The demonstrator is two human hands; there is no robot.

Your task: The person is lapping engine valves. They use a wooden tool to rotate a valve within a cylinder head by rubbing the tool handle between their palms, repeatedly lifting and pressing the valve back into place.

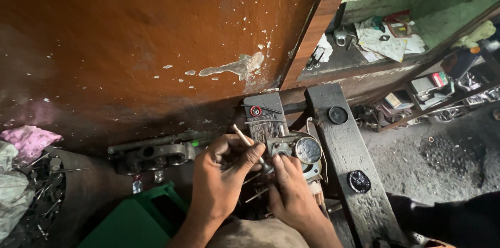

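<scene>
My left hand [221,175] grips a thin rod-like tool [245,141], a screwdriver by its look, with the tip angled down to a small metal carburettor-like part [294,149]. My right hand [291,190] holds that part from below, the thumb pressed next to the tool's tip. The part has a round dull metal face toward the right. Both hands work over a dirty dark wooden block [265,118].
A greasy metal engine piece [153,155] lies at left beside a green box [135,217]. A dark plank [346,149] carries two black round caps. A rusty orange wall [156,34] stands behind. Cluttered shelves [416,97] sit at right, with rags and nails at far left.
</scene>
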